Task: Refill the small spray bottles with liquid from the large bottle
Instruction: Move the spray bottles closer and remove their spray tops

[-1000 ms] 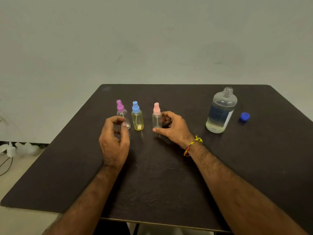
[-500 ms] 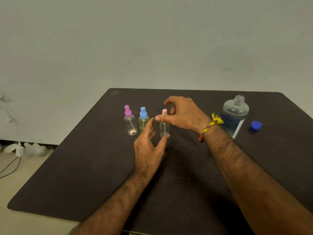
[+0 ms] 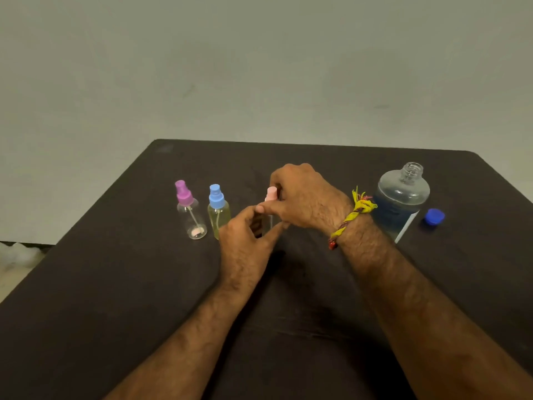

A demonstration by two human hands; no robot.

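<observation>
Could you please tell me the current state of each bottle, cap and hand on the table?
Purple-topped spray bottle: upright, capped, nearly empty.
Blue-topped spray bottle: upright, capped, holds yellowish liquid.
Pink-topped spray bottle: upright, held by both hands.
Large bottle: upright, uncapped, partly full.
Blue cap: off, lying on table.
Left hand: gripping the pink-topped bottle's body.
Right hand: closed on its top.

Three small spray bottles stand upright in a row: purple-capped, blue-capped, pink-capped. The large bottle stands uncapped at right, partly full; its blue cap lies beside it.
</observation>
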